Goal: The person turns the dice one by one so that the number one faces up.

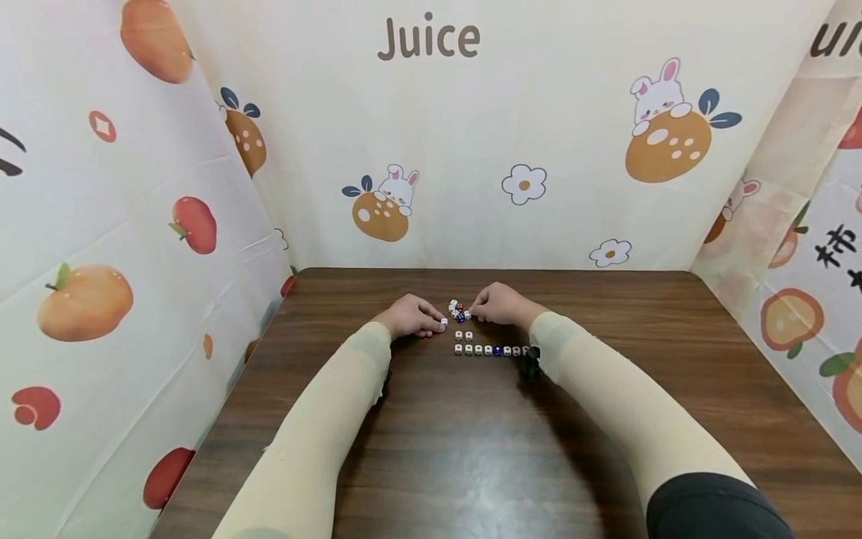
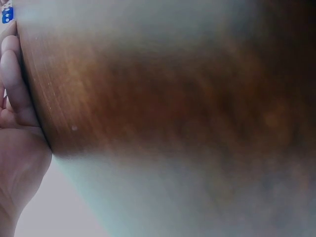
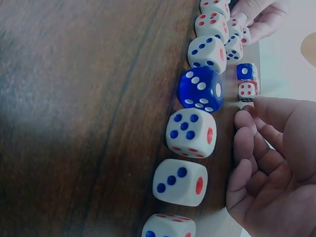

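Observation:
My left hand (image 1: 412, 316) pinches a white die (image 1: 444, 322) between thumb and fingertips, low over the table. Across from it, my right hand (image 1: 501, 305) has thumb and forefinger on another white die (image 1: 468, 315) at the edge of a small cluster. That cluster also holds a red die (image 1: 460, 306), a blue die (image 1: 461, 318) and more white ones. In the right wrist view, the right hand's (image 3: 276, 158) remaining fingers are curled in. The left wrist view catches only part of the left hand (image 2: 17, 94) and a blue die (image 2: 7, 15).
Nearer me, a straight row of several white dice (image 3: 180, 181) with one dark blue die (image 3: 201, 90) runs below the right forearm. Two white dice (image 1: 463, 336) sit just behind its left end. The brown wooden table (image 1: 431, 449) meets a printed cloth backdrop (image 1: 458, 224).

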`<state>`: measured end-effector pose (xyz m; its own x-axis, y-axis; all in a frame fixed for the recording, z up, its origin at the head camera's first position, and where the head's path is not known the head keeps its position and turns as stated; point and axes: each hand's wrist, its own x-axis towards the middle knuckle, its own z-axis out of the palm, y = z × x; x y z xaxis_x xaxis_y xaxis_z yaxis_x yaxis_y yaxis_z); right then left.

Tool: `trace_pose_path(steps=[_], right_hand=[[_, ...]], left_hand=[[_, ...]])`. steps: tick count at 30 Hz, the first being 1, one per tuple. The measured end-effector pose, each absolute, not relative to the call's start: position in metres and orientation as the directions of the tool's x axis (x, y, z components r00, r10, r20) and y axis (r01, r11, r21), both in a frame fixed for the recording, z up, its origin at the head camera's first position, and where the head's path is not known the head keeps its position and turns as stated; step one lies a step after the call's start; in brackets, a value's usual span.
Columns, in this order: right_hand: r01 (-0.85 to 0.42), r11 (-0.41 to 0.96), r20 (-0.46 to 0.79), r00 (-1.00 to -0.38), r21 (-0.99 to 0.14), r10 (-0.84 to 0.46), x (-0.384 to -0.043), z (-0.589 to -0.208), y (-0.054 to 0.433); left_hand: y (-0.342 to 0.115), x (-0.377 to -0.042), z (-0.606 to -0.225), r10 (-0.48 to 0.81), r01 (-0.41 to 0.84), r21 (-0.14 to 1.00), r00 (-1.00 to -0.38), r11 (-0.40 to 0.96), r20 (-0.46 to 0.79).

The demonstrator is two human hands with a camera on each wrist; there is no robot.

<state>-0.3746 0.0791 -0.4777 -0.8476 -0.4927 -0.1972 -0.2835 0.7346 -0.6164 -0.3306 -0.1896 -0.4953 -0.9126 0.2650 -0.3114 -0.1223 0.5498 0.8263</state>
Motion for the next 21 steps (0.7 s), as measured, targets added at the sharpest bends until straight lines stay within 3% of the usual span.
trace_pose_path(steps=[21], right_hand=[[-0.301,0.751,-0.190,-0.851,-0.587,-0.489,-0.3711,-0.4744,0.0813]], left_hand=[[-0.1876,-0.3284,-0.4912,0.257,-0.131,0.826,-0.913,0.549,-0.316]])
